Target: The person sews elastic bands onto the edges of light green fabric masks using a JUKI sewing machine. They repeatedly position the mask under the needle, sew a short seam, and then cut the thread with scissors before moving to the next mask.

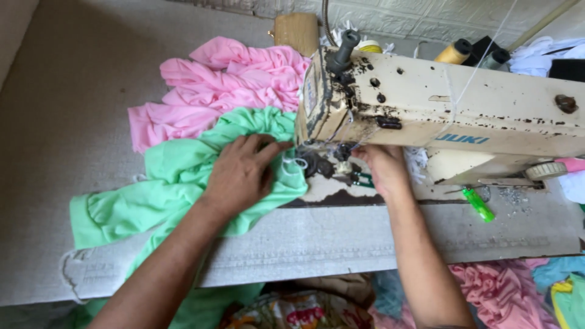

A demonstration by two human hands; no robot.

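Near the tabletop [341, 244] edge, both forearms reach away. The left hand [241, 173] lies flat, fingers spread, pressing the green fabric [164, 183], whose length trails left and toward the near edge. The right hand [384, 167] sits under the sewing machine [451, 109]; its grip cannot be told. Pink fabric [225, 79] lies farther back.

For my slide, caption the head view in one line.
Left hand presses mint-green knit fabric beside a worn cream sewing machine; right hand reaches beneath it.
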